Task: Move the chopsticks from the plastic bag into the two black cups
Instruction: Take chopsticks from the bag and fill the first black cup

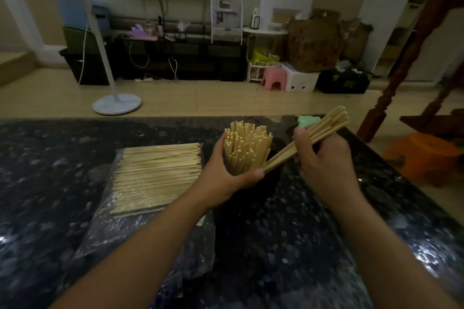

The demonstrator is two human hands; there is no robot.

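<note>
A clear plastic bag (105,211) lies on the dark speckled table, with a flat stack of pale wooden chopsticks (158,175) on it. To its right stands a black cup (271,183), packed with upright chopsticks (247,150). My left hand (226,175) is curled round that upright bunch at the cup's mouth. My right hand (324,155) grips a small bundle of chopsticks (326,128), slanted with its lower ends at the cup's rim. I can make out only one black cup; it is mostly hidden by my left hand and the dark.
The table (50,158) ends just beyond the cup, at the far edge. A green object (307,120) lies near that edge. Past it stand a white fan base (116,105) on the floor, a wooden post (391,88) and an orange stool (424,155) at the right.
</note>
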